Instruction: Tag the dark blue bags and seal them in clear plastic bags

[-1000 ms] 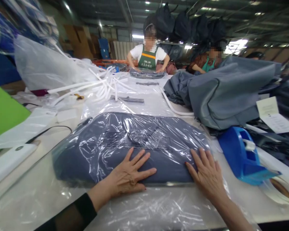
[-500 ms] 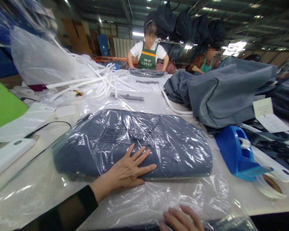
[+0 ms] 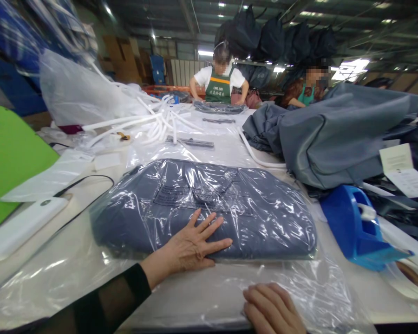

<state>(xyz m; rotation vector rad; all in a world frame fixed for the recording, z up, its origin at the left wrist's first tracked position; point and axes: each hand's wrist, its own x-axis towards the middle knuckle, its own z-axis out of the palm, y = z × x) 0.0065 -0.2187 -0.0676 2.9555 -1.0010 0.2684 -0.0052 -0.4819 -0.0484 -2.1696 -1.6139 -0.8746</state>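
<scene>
Your left hand (image 3: 191, 246) presses glossy, crinkled clear plastic film (image 3: 292, 283) over matt grey-blue cloth (image 3: 209, 208). Tape dispenser (image 3: 355, 227): smooth blue plastic. Table (image 3: 75, 185): smooth, pale. Tubes (image 3: 160, 120): white plastic.

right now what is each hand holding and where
Left hand presses flat on the bagged grey garment, near edge. Right hand curls over the plastic bag's open end.

Dim workshop, ceiling lights (image 3: 205, 53) overhead
</scene>
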